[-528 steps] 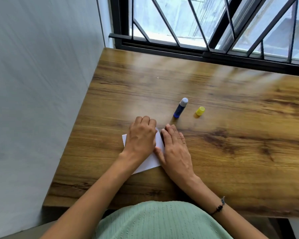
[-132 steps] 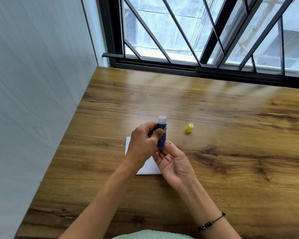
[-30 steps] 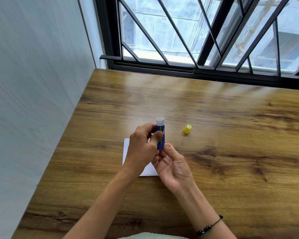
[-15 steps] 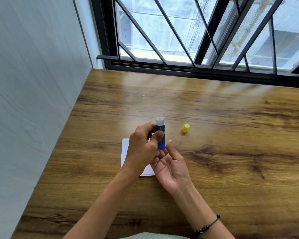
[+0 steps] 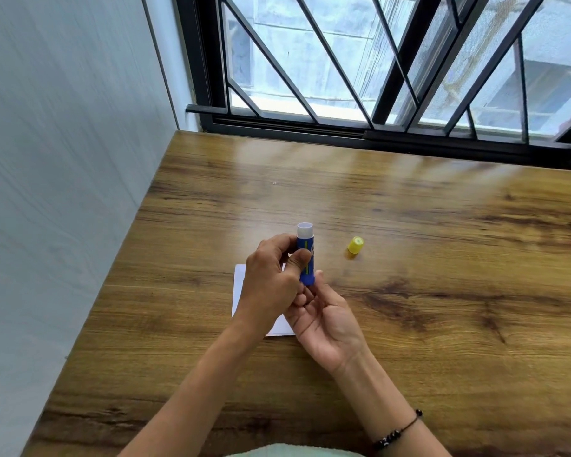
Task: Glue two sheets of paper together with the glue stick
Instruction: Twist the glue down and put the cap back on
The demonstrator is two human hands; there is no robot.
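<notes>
Wooden table (image 5: pixel 442 324), brown grain with darker knots, runs up to the wall on the left and the window at the far edge. Wall (image 5: pixel 63 159) is pale grey, faint diagonal streaks. Window (image 5: pixel 343 61) has a black frame with black diagonal and vertical grille bars; light-coloured building surfaces visible outside, blurred. Black beaded bracelet (image 5: pixel 398 432) sits on a wrist near the bottom edge. Strip of pale green knit garment (image 5: pixel 294 451) at bottom centre.
</notes>
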